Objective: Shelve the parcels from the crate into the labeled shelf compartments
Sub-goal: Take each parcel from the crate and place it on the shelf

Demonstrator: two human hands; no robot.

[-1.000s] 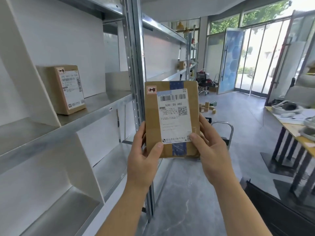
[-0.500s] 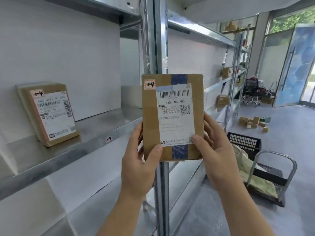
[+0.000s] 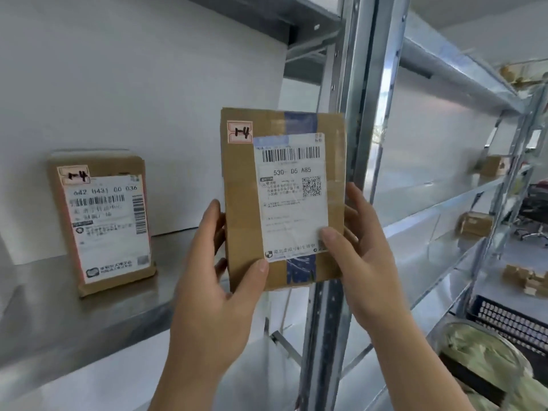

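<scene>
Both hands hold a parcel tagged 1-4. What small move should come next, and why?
Probably carry the held parcel left and forward onto the shelf, beside the standing parcel: both bear a handwritten 1-4 tag, and bare shelf shows between them.

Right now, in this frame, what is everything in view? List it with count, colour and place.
shelf: grey metal, several levels; left to right.
held parcel: one, brown, white label, blue tape, tagged 1-4; raised at centre.
shelved parcel: one, brown, tagged 1-4; upright on the shelf, left.
far parcels: two, brown; shelves at right.
crate: one, black; lower right.
bags: greenish, count unclear; lower right.
left hand: grip on held parcel's lower left.
right hand: grip on its lower right.
</scene>
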